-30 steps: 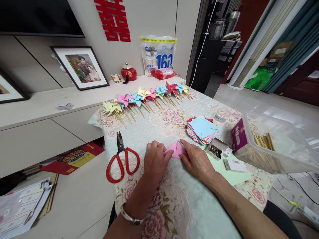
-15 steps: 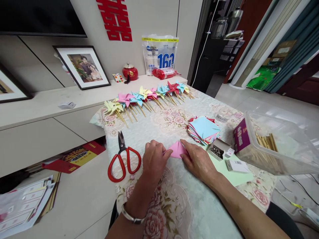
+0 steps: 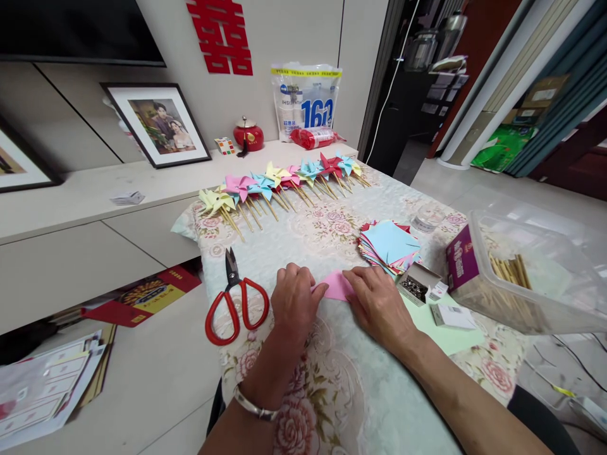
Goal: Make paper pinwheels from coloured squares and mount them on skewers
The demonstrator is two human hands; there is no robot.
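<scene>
A small piece of pink paper (image 3: 336, 286) lies folded on the flowered tablecloth between my hands. My left hand (image 3: 294, 297) grips its left corner, thumb pressed against the curled fingers. From the right, my right hand (image 3: 377, 303) holds the other side, its fingers covering that end of the paper. Red-handled scissors (image 3: 234, 294) rest just left of my left hand. Beyond my right hand sits a stack of coloured paper squares (image 3: 389, 245), a light blue one on top with cuts at its corners. A small open box of metal pins (image 3: 415, 285) stands beside it.
Finished paper pinwheels (image 3: 284, 183) on sticks lie in a row along the far side. At the right, a clear plastic bin (image 3: 545, 303) holds wooden sticks. A small white box (image 3: 453, 316) rests on green paper (image 3: 441, 338). A round clear container (image 3: 427, 218) stands behind.
My right hand's fingers have slid left over the pink paper and cover more of it. My left hand stays at the left corner.
</scene>
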